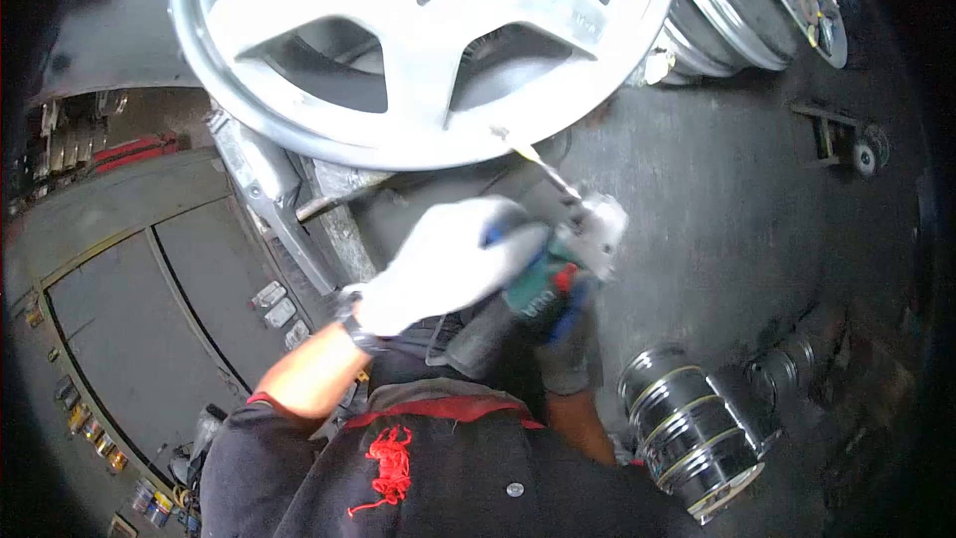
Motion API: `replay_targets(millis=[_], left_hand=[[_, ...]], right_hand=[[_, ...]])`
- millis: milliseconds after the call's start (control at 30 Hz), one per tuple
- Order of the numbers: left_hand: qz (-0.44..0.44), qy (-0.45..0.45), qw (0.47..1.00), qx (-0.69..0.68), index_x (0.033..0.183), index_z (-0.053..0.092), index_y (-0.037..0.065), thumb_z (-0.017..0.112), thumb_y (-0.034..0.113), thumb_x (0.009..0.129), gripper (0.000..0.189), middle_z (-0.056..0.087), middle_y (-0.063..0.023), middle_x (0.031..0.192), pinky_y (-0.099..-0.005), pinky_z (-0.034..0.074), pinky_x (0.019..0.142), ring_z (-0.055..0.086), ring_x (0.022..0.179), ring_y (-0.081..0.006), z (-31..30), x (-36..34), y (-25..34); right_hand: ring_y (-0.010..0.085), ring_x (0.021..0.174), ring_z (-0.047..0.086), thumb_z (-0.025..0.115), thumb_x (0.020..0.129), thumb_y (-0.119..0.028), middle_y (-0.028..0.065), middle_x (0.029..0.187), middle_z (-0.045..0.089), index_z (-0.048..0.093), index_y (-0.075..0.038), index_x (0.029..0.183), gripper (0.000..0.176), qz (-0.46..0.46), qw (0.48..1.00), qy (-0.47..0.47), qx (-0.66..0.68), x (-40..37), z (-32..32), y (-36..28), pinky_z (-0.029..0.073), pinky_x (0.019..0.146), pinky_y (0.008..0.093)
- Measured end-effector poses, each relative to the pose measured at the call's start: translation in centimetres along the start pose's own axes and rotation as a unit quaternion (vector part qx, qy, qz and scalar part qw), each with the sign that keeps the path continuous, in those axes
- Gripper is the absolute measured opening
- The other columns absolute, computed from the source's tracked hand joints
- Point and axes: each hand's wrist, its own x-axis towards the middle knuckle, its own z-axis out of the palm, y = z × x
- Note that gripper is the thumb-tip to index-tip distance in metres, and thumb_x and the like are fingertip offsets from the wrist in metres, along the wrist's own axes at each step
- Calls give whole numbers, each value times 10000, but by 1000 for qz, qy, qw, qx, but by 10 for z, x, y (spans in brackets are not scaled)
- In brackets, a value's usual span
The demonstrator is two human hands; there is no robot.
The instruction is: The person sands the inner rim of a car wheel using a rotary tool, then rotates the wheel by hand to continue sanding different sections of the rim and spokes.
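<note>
A large silver alloy wheel rim [428, 70] with broad spokes lies at the top of the head view, its face toward me. Below its lower edge is a green and black handheld power tool [543, 289] with a red switch and a long thin front arm. That arm's tip meets or nearly meets the rim; blur hides which. My left hand [448, 259], in a white glove, is closed against the tool's upper side. My right hand [570, 364], gloved in grey, wraps the tool from the other side and is partly hidden behind it.
More wheel rims [727, 10] stand at the upper right. A stack of dark shiny rims [687, 428] sits at the lower right. A metal support [269, 179] is under the rim's left side. A small wheeled frame [846, 144] stands far right, and small bottles [95, 428] line the left.
</note>
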Motion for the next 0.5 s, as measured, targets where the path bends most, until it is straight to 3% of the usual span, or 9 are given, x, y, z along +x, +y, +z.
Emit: replay_targets(millis=[33,67,100,133,200,233,267,367,500], left_hand=[[118,146,974,124,1054,693,13,668,270,901,300,702,-180,949,-427,527,769,676,835,-365,-24,-5,-10],[114,328,893,285,1011,702,75,707,318,864,284,680,-156,799,-410,532,705,679,730,-297,-57,-11,15],[11,449,875,179,1034,684,41,716,321,871,326,667,-106,790,-382,527,691,650,696,-232,-92,-8,4],[136,578,803,55,1133,635,-2,727,356,876,451,659,-123,952,-368,519,767,631,807,-232,-131,9,17],[171,654,646,354,1343,495,-19,765,451,829,746,508,-215,1229,-424,455,950,531,1117,-296,-232,20,3],[167,660,625,382,1361,481,-22,781,505,792,831,489,-236,1223,-445,453,948,518,1134,-315,-273,34,-12],[146,624,687,342,1364,474,-34,774,537,780,869,492,-269,1215,-444,453,952,525,1115,-359,-293,44,-15],[109,521,794,295,1293,550,52,710,542,831,692,630,-207,1087,-391,479,890,613,968,-282,-312,60,-26],[50,500,825,259,1102,623,25,668,511,879,537,666,-130,936,-315,475,776,566,797,-189,-319,54,-26]], right_hand=[[284,957,616,549,942,-504,137,1114,601,510,-27,1297,595,-5,1000,-10,3,-2,5,-22,529,848,411],[299,983,611,529,952,-497,148,1139,591,484,-22,1323,604,-19,996,-73,48,-7,15,-49,520,871,431],[315,1010,606,508,961,-490,159,1165,582,457,-17,1349,613,-34,986,-136,92,-10,20,-73,510,894,450],[322,1039,594,490,968,-480,167,1202,568,435,-12,1368,618,-65,982,-154,89,-10,17,-93,493,922,467],[327,1093,573,483,973,-476,175,1262,545,402,-5,1395,638,-133,979,-149,51,-9,-6,-124,462,972,486],[325,1117,562,493,971,-482,174,1284,536,391,-3,1404,653,-171,977,-126,11,-8,-20,-136,447,994,490],[319,1110,569,512,972,-495,171,1280,540,389,2,1403,669,-189,976,-102,36,-8,-29,-148,460,979,482],[298,1089,576,546,957,-542,164,1269,548,407,-21,1398,697,-241,964,-99,52,-7,-57,-178,477,948,462],[293,1038,578,546,950,-566,158,1223,566,422,-29,1385,702,-236,959,-135,85,-9,-80,-209,484,907,459]])
